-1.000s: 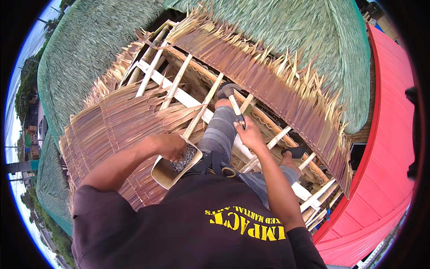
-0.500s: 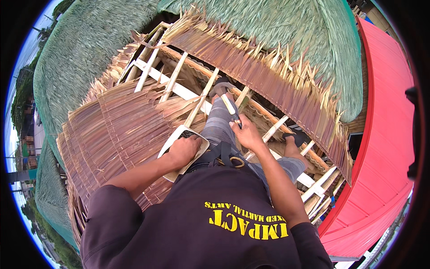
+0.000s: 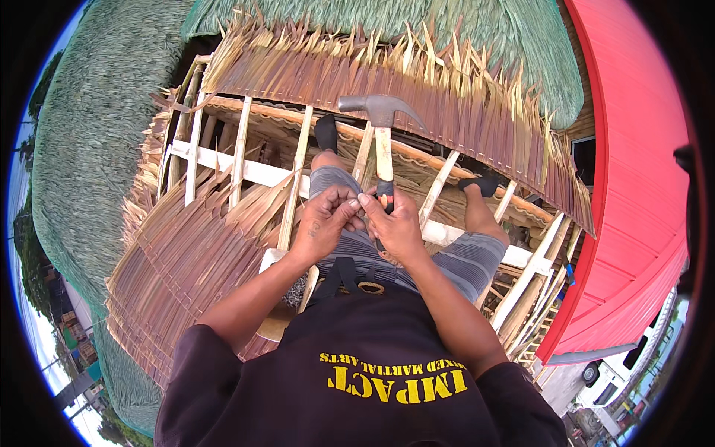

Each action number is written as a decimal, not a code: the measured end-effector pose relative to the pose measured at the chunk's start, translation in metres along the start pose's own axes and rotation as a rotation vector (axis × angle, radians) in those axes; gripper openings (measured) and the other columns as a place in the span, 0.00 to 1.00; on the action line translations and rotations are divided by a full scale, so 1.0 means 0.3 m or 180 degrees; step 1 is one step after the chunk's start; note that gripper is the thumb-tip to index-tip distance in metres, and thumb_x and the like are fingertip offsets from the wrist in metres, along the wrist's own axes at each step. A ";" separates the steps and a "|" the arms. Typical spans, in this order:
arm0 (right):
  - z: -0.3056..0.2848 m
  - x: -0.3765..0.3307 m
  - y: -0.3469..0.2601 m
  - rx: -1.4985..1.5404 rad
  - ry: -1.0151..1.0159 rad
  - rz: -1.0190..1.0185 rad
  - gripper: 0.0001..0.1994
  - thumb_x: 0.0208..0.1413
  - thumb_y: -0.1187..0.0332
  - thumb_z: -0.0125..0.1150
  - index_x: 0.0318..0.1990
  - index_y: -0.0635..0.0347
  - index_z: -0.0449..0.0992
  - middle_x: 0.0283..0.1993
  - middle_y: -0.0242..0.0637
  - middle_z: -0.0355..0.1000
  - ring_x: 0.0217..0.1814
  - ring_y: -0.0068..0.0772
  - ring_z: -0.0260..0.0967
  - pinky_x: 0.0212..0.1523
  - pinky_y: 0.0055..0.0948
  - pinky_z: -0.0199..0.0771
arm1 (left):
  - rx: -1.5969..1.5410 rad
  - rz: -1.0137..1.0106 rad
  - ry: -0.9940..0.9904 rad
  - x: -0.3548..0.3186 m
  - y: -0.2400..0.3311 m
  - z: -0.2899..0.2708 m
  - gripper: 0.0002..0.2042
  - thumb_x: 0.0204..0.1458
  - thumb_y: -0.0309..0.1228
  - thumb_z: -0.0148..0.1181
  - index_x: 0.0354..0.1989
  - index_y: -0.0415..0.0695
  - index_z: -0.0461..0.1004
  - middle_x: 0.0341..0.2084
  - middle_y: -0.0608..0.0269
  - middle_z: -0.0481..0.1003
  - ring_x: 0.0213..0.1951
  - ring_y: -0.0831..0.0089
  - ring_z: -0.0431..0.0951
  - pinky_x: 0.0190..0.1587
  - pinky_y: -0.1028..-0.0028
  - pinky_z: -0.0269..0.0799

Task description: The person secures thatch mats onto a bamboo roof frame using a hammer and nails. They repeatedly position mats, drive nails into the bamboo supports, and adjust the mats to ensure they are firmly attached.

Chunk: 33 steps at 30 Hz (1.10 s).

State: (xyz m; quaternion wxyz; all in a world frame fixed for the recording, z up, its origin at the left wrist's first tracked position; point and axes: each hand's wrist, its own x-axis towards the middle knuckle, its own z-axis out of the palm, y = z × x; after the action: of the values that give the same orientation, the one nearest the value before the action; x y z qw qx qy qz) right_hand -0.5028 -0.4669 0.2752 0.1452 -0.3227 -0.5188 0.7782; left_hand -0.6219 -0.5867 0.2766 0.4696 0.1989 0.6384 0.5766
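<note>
Your right hand (image 3: 398, 227) was closed around the hammer (image 3: 381, 141) low on its handle, at the dark grip. From that hand the hammer ran toward 12 o'clock, its long axis nearly straight up the picture, and the grey steel head sat at the top, its face pointing to 9 o'clock and the claw curving down to 3. The handle was pale wood, smooth and straight.

Your left hand (image 3: 324, 223) lay just beside the right, at its 9 o'clock, fingertips pinched narrow and touching the right thumb. Something small may have been held between them; you could not tell from this view. Both hands were equally close to the handle's grip, but only the right one held it.

At 7 o'clock from the left hand, below your forearm, sat a tan box (image 3: 279, 316) with small dark metal pieces in it, probably nails, mostly hidden by the arm.

You sat on a white batten (image 3: 257, 173) of an open roof frame, knees in grey striped shorts (image 3: 462, 261). Pale rafters (image 3: 294, 179) ran toward 12 o'clock. Dry brown thatch (image 3: 186, 253), ribbed and layered, covered the slope at 9 o'clock, and another fringed row of it crossed at 12. A red ridged roof (image 3: 633, 171) filled 3 o'clock.
</note>
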 end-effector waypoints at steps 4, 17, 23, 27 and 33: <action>-0.119 0.258 0.114 -0.0565 0.0830 0.0275 0.05 0.61 0.71 0.62 0.40 0.62 0.74 0.23 0.28 0.69 0.22 0.17 0.61 0.23 0.22 0.62 | 0.0328 -0.0263 -0.0015 0.304 -0.119 -0.001 0.06 0.64 0.22 0.57 0.47 0.36 0.76 0.30 0.64 0.79 0.31 0.80 0.81 0.35 0.78 0.78; -0.546 1.058 0.711 -0.2531 0.0823 0.1162 0.11 0.59 0.65 0.58 0.37 0.65 0.70 0.26 0.56 0.73 0.31 0.60 0.75 0.32 0.50 0.72 | 0.2523 0.0098 0.0794 1.640 -1.009 -0.290 0.08 0.55 0.28 0.61 0.42 0.40 0.79 0.31 0.54 0.83 0.36 0.57 0.83 0.43 0.61 0.78; -0.531 1.165 0.759 -0.2355 0.0784 0.0493 0.09 0.58 0.69 0.59 0.39 0.65 0.68 0.25 0.54 0.72 0.30 0.60 0.75 0.33 0.49 0.73 | 0.3220 0.0600 0.0380 1.733 -1.197 -0.294 0.08 0.54 0.30 0.64 0.40 0.43 0.80 0.44 0.57 0.77 0.49 0.52 0.73 0.55 0.57 0.67; -0.535 1.239 0.797 -0.2368 0.0615 0.0403 0.10 0.57 0.70 0.59 0.41 0.65 0.67 0.26 0.54 0.73 0.31 0.62 0.75 0.33 0.51 0.73 | 0.3127 0.0936 0.0657 1.716 -1.232 -0.280 0.07 0.54 0.28 0.63 0.40 0.42 0.78 0.44 0.56 0.75 0.49 0.51 0.72 0.53 0.57 0.66; -0.551 1.286 0.843 -0.2913 0.0211 0.1185 0.11 0.57 0.69 0.58 0.42 0.67 0.66 0.29 0.58 0.74 0.33 0.66 0.75 0.35 0.56 0.73 | 0.3124 0.1050 0.0757 1.723 -1.231 -0.273 0.07 0.53 0.27 0.63 0.39 0.40 0.77 0.43 0.55 0.75 0.47 0.50 0.72 0.52 0.56 0.67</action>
State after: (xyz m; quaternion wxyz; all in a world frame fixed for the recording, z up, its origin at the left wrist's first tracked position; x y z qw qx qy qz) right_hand -0.6565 -0.2387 -0.1302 -0.1364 -0.4651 -0.7360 0.4726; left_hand -0.8315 -0.3151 -0.2644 0.1487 0.4261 0.8422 0.2948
